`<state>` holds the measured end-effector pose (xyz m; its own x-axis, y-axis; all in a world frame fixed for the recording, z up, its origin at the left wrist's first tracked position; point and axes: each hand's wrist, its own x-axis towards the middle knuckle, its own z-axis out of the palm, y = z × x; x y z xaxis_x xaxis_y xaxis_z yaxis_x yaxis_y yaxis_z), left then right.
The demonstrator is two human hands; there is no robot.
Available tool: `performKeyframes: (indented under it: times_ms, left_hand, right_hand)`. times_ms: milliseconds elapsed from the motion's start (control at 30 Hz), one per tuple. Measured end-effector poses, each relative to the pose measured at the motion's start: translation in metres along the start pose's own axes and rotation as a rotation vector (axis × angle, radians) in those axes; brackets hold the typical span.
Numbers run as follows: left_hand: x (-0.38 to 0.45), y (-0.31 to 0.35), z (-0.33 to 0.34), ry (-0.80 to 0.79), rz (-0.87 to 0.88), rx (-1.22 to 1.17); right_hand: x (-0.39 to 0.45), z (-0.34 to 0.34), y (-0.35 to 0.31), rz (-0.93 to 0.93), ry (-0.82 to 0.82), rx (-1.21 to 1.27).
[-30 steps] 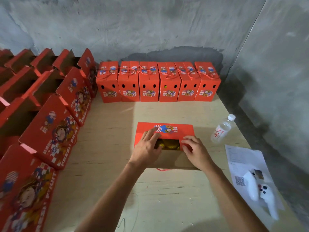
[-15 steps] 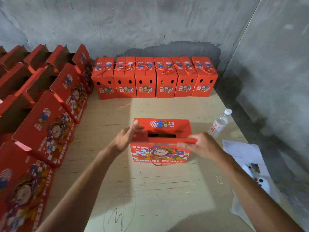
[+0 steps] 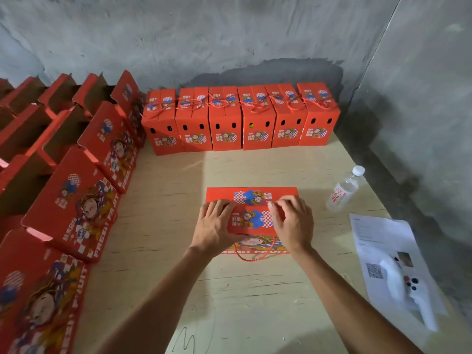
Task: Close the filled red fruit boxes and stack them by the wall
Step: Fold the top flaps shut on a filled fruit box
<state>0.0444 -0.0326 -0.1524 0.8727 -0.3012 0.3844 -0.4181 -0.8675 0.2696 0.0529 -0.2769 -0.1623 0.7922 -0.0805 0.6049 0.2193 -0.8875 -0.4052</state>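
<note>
Red box (image 3: 251,218) flaps under flat left hand (image 3: 213,229); right hand (image 3: 293,223) pinching; bottle (image 3: 343,190) near.

A pale plywood tabletop (image 3: 255,297) sits in a corner of rough grey concrete walls (image 3: 229,34), with a dark damp patch (image 3: 268,72) just above it.

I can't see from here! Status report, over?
Left hand flat on box top flap; right hand pinching flap edge. Six closed boxes at wall. Path clear.
</note>
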Motion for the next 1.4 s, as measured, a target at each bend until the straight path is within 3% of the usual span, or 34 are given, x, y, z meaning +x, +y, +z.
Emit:
performKeyframes:
  times_ms: [200,300,500,633,800,867,900,967,1000,1067,1100,1167,1267,1333,1400]
  left_hand:
    - [0.0,-0.008,0.002,0.1,0.083,-0.017]
    - [-0.004,-0.005,0.003,0.063,0.094,0.037]
    - [-0.012,0.012,0.01,-0.177,0.016,0.147]
    - [-0.008,0.011,0.007,-0.271,-0.067,0.155]
    - [0.001,-0.008,-0.002,-0.335,0.047,0.168]
    - [0.001,-0.019,-0.012,-0.312,-0.061,0.182]
    - [-0.005,-0.025,-0.018,-0.286,-0.222,0.171]
    - [-0.019,-0.03,-0.024,-0.219,-0.674,-0.013]
    - [-0.022,-0.027,-0.026,-0.209,-0.863,-0.231]
    - [-0.023,-0.016,-0.031,-0.227,-0.99,-0.797]
    - [-0.024,-0.009,-0.034,-0.238,-0.99,-0.959]
    - [-0.022,-0.002,-0.045,-0.243,-1.023,-1.025]
    - [-0.02,-0.009,-0.041,-0.182,-1.141,-0.978]
    - [-0.018,-0.012,-0.043,-0.043,-1.23,-1.176]
    - [-0.009,-0.011,-0.052,0.19,-1.282,-1.367]
  right_hand:
    - [0.016,0.01,0.001,-0.039,-0.036,-0.062]
    - [0.026,0.012,-0.007,-0.036,-0.178,-0.111]
    - [0.031,0.024,-0.008,-0.033,-0.565,-0.262]
    - [0.036,0.022,-0.012,-0.05,-0.536,-0.314]
    - [0.044,0.013,-0.041,0.036,-0.532,-0.53]
    - [0.052,0.004,-0.047,0.167,-0.61,-0.591]
    - [0.053,0.001,-0.047,0.266,-0.686,-0.587]
    - [0.045,-0.002,-0.037,0.542,-0.875,-0.406]
    - [0.037,-0.006,-0.033,0.751,-0.968,-0.175]
    - [0.014,-0.01,-0.036,1.23,-1.041,0.317]
    - [0.002,-0.008,-0.039,1.339,-1.046,0.464]
    - [-0.014,-0.002,-0.051,1.431,-0.975,0.691]
    - [-0.02,0.003,-0.062,1.459,-0.657,0.922]
    - [-0.008,-0.003,-0.068,1.412,-0.457,0.992]
    - [0.014,-0.015,-0.075,1.339,-0.358,1.1]
